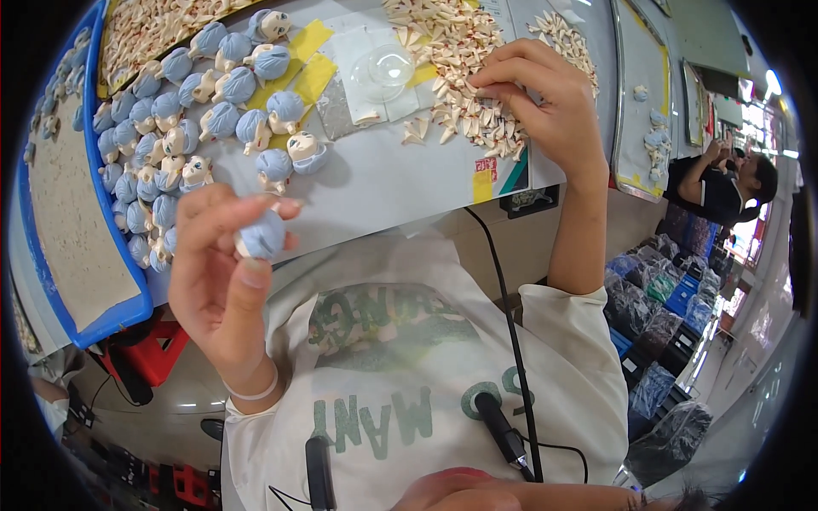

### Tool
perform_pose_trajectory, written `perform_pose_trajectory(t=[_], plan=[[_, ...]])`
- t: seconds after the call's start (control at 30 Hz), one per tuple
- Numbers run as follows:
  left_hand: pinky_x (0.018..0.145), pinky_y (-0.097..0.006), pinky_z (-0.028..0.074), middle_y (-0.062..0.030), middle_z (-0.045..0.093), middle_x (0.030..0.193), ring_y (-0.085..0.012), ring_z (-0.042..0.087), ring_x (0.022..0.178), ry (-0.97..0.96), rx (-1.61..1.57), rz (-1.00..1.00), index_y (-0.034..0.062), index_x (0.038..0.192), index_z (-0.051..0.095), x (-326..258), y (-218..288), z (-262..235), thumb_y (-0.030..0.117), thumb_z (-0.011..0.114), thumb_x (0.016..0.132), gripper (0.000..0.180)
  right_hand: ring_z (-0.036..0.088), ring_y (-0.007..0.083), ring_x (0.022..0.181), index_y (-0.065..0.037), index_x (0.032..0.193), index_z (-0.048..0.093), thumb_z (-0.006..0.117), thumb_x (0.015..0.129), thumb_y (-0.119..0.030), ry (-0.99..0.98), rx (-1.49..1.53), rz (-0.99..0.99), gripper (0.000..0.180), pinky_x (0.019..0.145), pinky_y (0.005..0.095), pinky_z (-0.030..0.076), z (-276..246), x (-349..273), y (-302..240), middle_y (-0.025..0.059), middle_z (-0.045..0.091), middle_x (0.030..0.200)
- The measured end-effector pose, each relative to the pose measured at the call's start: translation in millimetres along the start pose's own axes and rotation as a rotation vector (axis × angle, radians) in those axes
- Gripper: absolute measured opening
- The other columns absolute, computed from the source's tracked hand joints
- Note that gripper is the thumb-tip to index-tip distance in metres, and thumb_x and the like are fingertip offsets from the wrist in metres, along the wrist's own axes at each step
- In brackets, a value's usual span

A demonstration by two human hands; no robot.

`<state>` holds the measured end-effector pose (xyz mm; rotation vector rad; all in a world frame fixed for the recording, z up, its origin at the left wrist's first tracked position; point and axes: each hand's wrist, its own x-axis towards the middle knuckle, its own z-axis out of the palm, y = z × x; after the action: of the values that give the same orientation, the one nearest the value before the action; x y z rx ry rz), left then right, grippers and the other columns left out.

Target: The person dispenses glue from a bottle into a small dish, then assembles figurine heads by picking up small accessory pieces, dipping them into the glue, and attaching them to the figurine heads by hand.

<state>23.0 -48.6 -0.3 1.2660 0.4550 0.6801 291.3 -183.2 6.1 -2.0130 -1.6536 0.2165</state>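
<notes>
My left hand grips a small doll head with light blue moulded hair between thumb and fingers, held up in front of my shirt at the table's near edge. At the far right of the table, my right hand has its thumb and fingertips pinched together over a pile of small cream pointed pieces with reddish tips. What the pinch holds, if anything, is hidden among the pieces. Many more blue-haired doll heads lie loose on the table to the left, some showing painted faces.
A clear round dish sits on white paper between the heads and the pile. A blue-rimmed tray stands at the left. A box of cream pieces is at the back left. A black cable hangs before me. A co-worker sits at the right.
</notes>
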Motion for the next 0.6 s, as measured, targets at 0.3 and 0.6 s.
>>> perform_pose_trajectory(t=[0.3,0.6], plan=[[0.070,-0.031,0.049,-0.0115,0.048,0.098,-0.0236,0.055,0.089,-0.058,-0.197,-0.005,0.0002,0.092,0.054,-1,-10,6,0.017,0.075,0.065,0.037,0.054,0.0112,0.062,0.000,0.077,0.061,0.059,0.070,0.005,0.247,0.154,0.064,0.009,0.058,0.0201,0.043,-7,6,-19,0.0049,0.060,0.073],[0.075,-0.032,0.047,-0.0131,0.048,0.100,-0.0245,0.055,0.091,-0.100,-0.326,-0.104,-0.0010,0.095,0.057,-5,-14,0,0.016,0.075,0.064,0.040,0.057,0.0142,0.076,0.008,0.092,0.054,0.055,0.079,0.007,0.222,0.296,0.014,0.013,0.072,0.0233,0.045,4,31,-45,0.0108,0.058,0.086]])
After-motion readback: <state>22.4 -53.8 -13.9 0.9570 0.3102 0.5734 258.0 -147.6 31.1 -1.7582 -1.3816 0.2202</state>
